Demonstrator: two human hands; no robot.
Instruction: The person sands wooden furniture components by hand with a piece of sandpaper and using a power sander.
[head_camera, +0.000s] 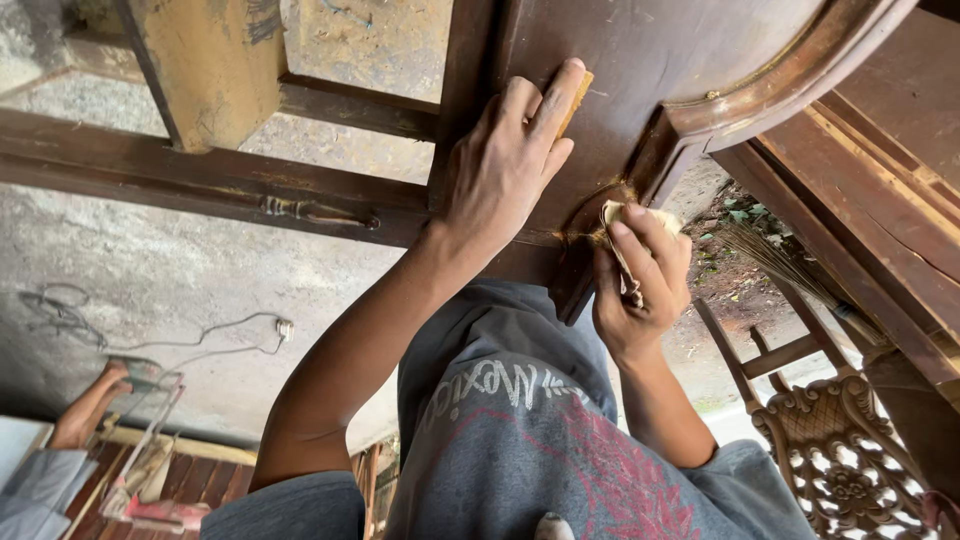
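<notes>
Against the dark brown wooden panel (640, 60) the left hand (510, 160) lies flat and spread, palm on the wood, with its fingertips pressing a small tan block (577, 100) whose edge shows beside the forefinger; the fingers are stretched over it rather than curled round it. Just below and to the right, the right hand (640, 285) is clenched on a folded scrap of sandpaper (622, 225), thumb and fingers pinching it, and the scrap's tip touches the curved moulding (790, 85) where it meets the panel's lower edge, a spot ringed with pale yellowish dust. Both forearms rise from a grey printed shirt (520, 440) at the bottom of the view. To the left, a framework of dark rails (200, 180) crosses above a concrete floor (150, 280), on which a thin cable (210, 335) trails. At the far lower left another person's bare foot (95, 400) rests on the floor. At the lower right stands a carved openwork chair back (840, 460), with a bundle of broom straws (770, 255) just above it.
</notes>
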